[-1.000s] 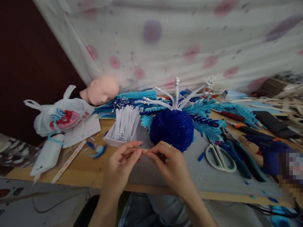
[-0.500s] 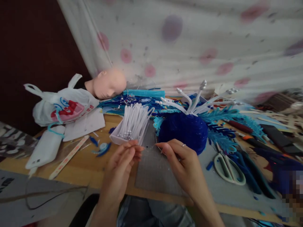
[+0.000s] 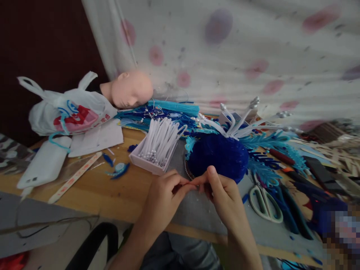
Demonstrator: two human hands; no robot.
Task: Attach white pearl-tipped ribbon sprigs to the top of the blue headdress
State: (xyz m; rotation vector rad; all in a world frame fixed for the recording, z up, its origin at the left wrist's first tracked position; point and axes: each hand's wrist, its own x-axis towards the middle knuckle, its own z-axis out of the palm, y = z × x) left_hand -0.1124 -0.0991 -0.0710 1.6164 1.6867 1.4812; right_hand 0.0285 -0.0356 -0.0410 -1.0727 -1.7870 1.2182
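Blue ornament (image 3: 120, 170): lies beyond and left of your left hand, well apart from it, perhaps set aside to leave you working room.
White box (image 3: 143, 164): stands just beyond your left hand; its white stems (image 3: 161, 138) lean upward with silvery beads low at the front, probably so you can pluck one easily.
Left hand (image 3: 163, 197): your thumb and forefinger meet at the tips, a grip suited to something tiny; you hide whatever is between them.
Blue velvety dome (image 3: 218, 155): sits directly beyond your right hand, white stalks fanning from its top, likely kept central for close work.
Right hand (image 3: 225, 193): your thumb is raised, your fingers curl toward the left fingertips; whether they clasp anything, I cannot tell.
Scissors (image 3: 263, 195): rest right of your right hand, handles toward you, seemingly for quick pickup.
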